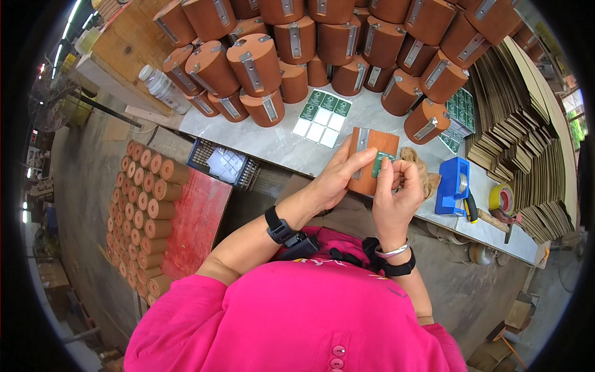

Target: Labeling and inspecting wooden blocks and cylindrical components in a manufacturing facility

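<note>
My left hand (339, 172) grips a reddish-brown wooden cylinder (362, 181) with a metal strip down its side, its thumb lying across the front. Against that surface sits a small green label (377, 166). My right hand (398, 197) is closed, thumb and fingertips at the label's right edge; whether the label is fully stuck down cannot be seen. Beyond the cylinder, a sheet of green labels (325, 116) lies on the grey table (273, 141), several of its spaces showing white backing. A tan cloth or fibre bundle (425, 173) rests just right of my right hand.
Stacked wooden cylinders (254, 65) with metal strips fill the table's back. To the right are a blue tape dispenser (447, 186), a yellow tape roll (501, 198), a hammer (493, 219) and cardboard stacks (502, 118). A dark crate (197, 155) and piled tan rolls (139, 211) stand left.
</note>
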Action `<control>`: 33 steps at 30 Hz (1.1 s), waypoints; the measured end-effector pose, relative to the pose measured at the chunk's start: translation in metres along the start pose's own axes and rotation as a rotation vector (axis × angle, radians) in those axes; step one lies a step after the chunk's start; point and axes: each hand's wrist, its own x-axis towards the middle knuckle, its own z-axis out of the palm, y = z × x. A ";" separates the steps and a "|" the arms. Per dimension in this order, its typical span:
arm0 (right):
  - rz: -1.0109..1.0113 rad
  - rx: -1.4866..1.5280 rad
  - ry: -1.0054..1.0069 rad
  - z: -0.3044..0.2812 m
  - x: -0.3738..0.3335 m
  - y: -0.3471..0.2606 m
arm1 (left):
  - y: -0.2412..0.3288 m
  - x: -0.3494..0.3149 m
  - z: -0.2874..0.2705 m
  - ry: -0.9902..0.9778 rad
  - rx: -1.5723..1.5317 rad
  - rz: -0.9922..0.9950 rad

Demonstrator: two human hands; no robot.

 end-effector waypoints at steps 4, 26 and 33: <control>-0.004 -0.022 0.005 0.001 -0.003 0.001 | -0.002 0.000 0.002 -0.016 0.139 0.050; -0.186 -0.343 -0.087 -0.154 0.076 -0.029 | 0.025 -0.013 -0.009 -0.291 -0.041 -0.355; -0.259 -1.098 0.221 -0.251 0.258 -0.026 | 0.069 -0.040 -0.043 -0.121 -0.102 -0.178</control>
